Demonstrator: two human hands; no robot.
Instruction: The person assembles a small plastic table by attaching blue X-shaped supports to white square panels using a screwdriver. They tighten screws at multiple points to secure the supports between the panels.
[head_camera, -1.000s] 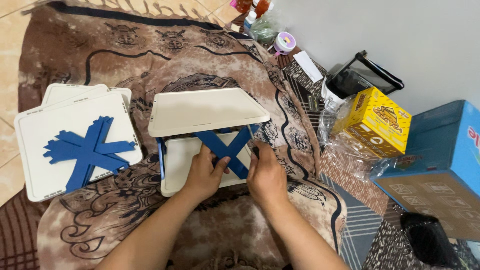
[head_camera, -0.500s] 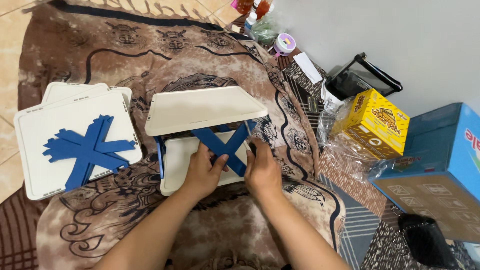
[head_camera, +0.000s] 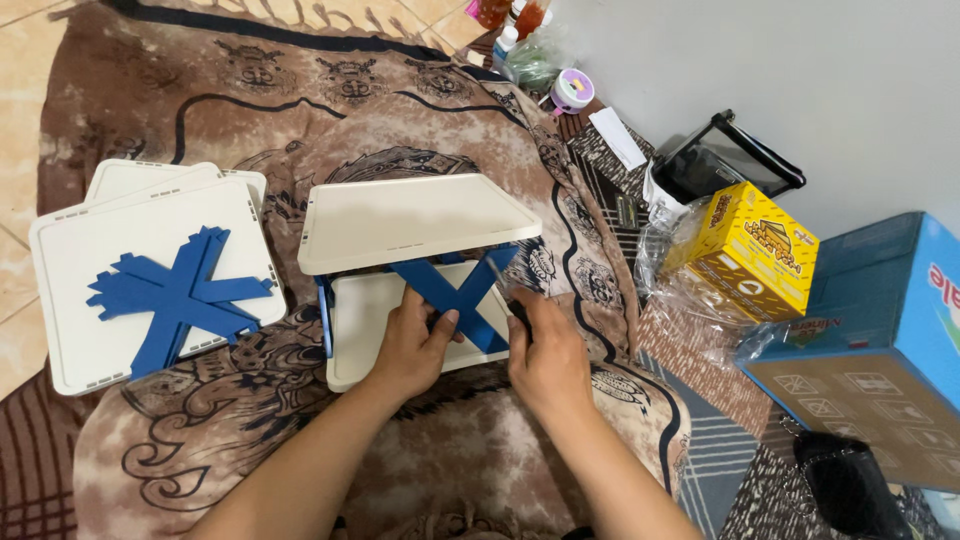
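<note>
A small shelf unit stands on a patterned blanket: a cream top panel (head_camera: 410, 218) above a cream bottom panel (head_camera: 370, 300), joined by a blue X-shaped brace (head_camera: 455, 290) at the front and a blue post (head_camera: 324, 315) at the left. My left hand (head_camera: 410, 340) rests on the bottom panel with its fingers on the lower left leg of the brace. My right hand (head_camera: 545, 350) is just right of the brace and grips a thin dark tool (head_camera: 503, 283) that points up at the brace's right side.
At the left lie stacked cream panels (head_camera: 90, 300) with several loose blue X braces (head_camera: 175, 300) on top. Along the right wall sit a yellow box (head_camera: 750, 250), a blue carton (head_camera: 880, 330), a black framed item (head_camera: 720, 165), bottles (head_camera: 520, 30) and a black pouch (head_camera: 850, 485).
Both hands have shifted only slightly at the blue brace; my right hand has moved a little right and down. The shelf and the other things have stayed in place.
</note>
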